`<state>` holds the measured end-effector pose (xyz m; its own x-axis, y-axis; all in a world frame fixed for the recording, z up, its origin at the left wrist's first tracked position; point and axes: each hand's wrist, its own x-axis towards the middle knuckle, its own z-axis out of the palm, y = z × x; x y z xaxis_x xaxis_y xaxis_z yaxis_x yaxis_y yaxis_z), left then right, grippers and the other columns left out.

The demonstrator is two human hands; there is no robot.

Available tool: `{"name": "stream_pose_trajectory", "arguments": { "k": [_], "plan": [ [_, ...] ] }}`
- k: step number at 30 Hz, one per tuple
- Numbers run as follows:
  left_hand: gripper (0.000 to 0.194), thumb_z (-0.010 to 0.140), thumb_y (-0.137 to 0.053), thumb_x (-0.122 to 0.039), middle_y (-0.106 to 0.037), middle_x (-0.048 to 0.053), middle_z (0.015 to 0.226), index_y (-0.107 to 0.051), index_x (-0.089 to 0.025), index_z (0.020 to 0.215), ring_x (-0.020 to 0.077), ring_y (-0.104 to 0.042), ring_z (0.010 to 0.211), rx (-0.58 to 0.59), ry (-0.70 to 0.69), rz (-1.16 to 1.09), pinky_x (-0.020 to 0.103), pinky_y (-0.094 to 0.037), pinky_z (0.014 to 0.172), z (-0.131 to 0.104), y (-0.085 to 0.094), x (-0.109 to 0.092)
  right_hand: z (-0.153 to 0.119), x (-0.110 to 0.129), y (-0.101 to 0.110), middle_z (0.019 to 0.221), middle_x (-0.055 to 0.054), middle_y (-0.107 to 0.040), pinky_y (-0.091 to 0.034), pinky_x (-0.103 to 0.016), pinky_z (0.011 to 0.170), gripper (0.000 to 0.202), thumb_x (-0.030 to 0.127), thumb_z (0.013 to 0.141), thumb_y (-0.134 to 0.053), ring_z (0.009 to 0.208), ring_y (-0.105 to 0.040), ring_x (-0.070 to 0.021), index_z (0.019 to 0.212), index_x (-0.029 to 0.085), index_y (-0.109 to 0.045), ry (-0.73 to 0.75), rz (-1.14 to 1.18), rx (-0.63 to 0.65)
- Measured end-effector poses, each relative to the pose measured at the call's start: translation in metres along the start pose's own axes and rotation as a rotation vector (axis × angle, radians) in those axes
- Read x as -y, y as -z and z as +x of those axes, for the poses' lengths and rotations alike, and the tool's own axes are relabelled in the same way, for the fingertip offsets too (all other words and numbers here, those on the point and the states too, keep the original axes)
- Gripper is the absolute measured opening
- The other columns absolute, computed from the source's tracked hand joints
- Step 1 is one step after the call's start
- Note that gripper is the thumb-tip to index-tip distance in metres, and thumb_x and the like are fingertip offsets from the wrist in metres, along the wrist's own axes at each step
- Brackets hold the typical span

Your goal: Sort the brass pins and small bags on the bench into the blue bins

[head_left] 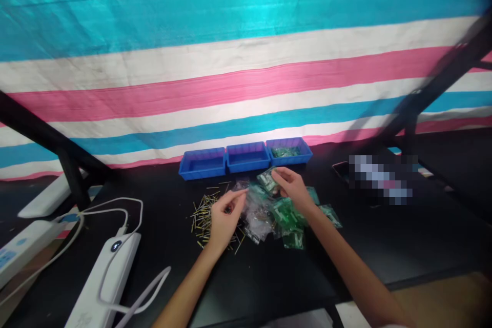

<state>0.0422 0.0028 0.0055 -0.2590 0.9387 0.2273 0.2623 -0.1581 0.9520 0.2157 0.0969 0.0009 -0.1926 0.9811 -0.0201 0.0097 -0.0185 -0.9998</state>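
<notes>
My right hand (292, 188) is closed on the edge of a small clear packet (268, 180) with greenish contents, above a heap of bags. My left hand (227, 215) hovers over the right side of a pile of thin metallic sticks (202, 218), thumb and fingertips brought together; whatever they pinch is too small to tell. Between and below the hands lie clear bags (258, 218) and green bags (287, 216). Behind them stand a left blue tray (203, 164), a middle blue tray (248, 157) and a right blue tray (290, 150) holding green packets.
A white power bank (105, 282) with looping white cables lies at the left, near a white power strip (28, 246). A dark phone-like object (341, 169) is at the right beside a pixelated patch. Black frame bars slant at both sides before a striped sheet (246, 82).
</notes>
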Motion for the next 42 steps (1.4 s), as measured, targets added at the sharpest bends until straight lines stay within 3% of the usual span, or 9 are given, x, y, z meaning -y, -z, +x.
{"name": "stream_pose_trajectory", "arguments": {
  "k": [3,7,10,18,24,27,32,36,42],
  "plan": [
    [0.025,0.075,-0.06,-0.035,-0.054,-0.002,0.051,-0.069,-0.014,0.085,0.009,-0.043,0.047,0.056,0.072,-0.001,0.022,-0.036,0.05,-0.001,-0.005,0.001,-0.009,-0.003,-0.013,0.075,0.001,-0.06,-0.022,-0.018,0.029,0.034,0.046,0.066,-0.066,0.036,-0.042,-0.0032,0.084,0.019,-0.057,-0.062,0.074,0.194],
    [0.026,0.07,-0.066,-0.033,-0.043,-0.005,0.047,-0.061,-0.014,0.052,0.0069,-0.037,0.047,0.077,-0.027,0.081,0.021,-0.03,0.048,-0.002,-0.006,0.002,-0.016,-0.005,-0.019,0.075,0.002,-0.058,-0.034,-0.017,0.033,0.03,0.039,0.065,-0.07,0.04,-0.04,-0.0024,0.086,0.02,-0.058,0.014,0.051,0.392],
    [0.018,0.07,-0.067,-0.029,-0.048,-0.003,0.055,-0.065,-0.014,0.059,0.007,-0.039,0.05,0.036,-0.114,0.086,0.021,-0.031,0.048,-0.001,-0.004,0.003,-0.018,0.0,-0.017,0.075,0.001,-0.058,-0.042,-0.018,0.043,0.026,0.035,0.068,-0.069,0.051,-0.047,-0.0057,0.087,0.019,-0.061,0.086,0.04,0.467],
    [0.012,0.07,-0.066,-0.017,-0.058,0.001,0.078,-0.071,-0.021,0.079,0.0046,-0.044,0.051,0.004,-0.235,0.063,0.019,-0.035,0.046,0.002,0.0,0.008,-0.017,0.006,-0.011,0.09,-0.006,-0.06,-0.044,-0.02,0.053,0.004,0.021,0.069,-0.065,0.081,-0.057,-0.0152,0.07,0.017,-0.065,0.279,-0.092,0.446],
    [0.016,0.071,-0.061,-0.01,-0.059,0.001,0.091,-0.071,-0.023,0.073,0.002,-0.042,0.048,-0.019,-0.314,0.117,0.019,-0.037,0.047,0.0,0.0,0.01,-0.016,0.004,-0.012,0.099,-0.005,-0.06,-0.043,-0.021,0.056,0.023,0.003,0.066,-0.052,0.088,-0.058,-0.016,0.052,0.018,-0.063,0.411,-0.217,0.353],
    [0.014,0.071,-0.062,-0.012,-0.061,0.002,0.093,-0.07,-0.022,0.074,0.003,-0.044,0.049,-0.026,-0.284,0.117,0.019,-0.037,0.047,0.0,0.001,0.01,-0.017,0.005,-0.014,0.103,-0.006,-0.06,-0.043,-0.019,0.053,0.014,0.011,0.07,-0.055,0.089,-0.058,-0.0165,0.064,0.019,-0.066,0.391,-0.21,0.349],
    [0.014,0.068,-0.069,-0.023,-0.047,-0.007,0.049,-0.067,-0.02,0.082,0.0051,-0.039,0.042,-0.068,-0.081,0.047,0.02,-0.035,0.046,0.0,0.001,0.013,-0.022,0.007,-0.018,0.078,-0.003,-0.065,-0.043,-0.02,0.049,0.022,0.032,0.07,-0.065,0.066,-0.059,-0.0131,0.088,0.018,-0.066,0.202,-0.191,0.351],
    [0.027,0.069,-0.067,-0.029,-0.056,-0.005,0.059,-0.063,-0.018,0.094,0.0052,-0.041,0.04,-0.087,0.065,-0.065,0.02,-0.036,0.044,0.001,-0.002,0.013,-0.021,0.006,-0.017,0.057,0.002,-0.06,-0.044,-0.023,0.047,0.027,0.039,0.071,-0.064,0.045,-0.055,-0.0105,0.085,0.016,-0.062,0.069,-0.068,0.424],
    [0.024,0.077,-0.058,-0.032,-0.059,-0.001,0.075,-0.062,-0.019,0.097,0.0051,-0.045,0.046,-0.055,0.1,-0.083,0.02,-0.038,0.048,0.003,0.001,0.009,0.004,0.006,0.008,0.053,0.003,-0.056,-0.032,-0.019,0.036,0.03,0.046,0.073,-0.059,0.036,-0.044,-0.006,0.077,0.016,-0.059,0.092,0.012,0.058]
  ]
}}
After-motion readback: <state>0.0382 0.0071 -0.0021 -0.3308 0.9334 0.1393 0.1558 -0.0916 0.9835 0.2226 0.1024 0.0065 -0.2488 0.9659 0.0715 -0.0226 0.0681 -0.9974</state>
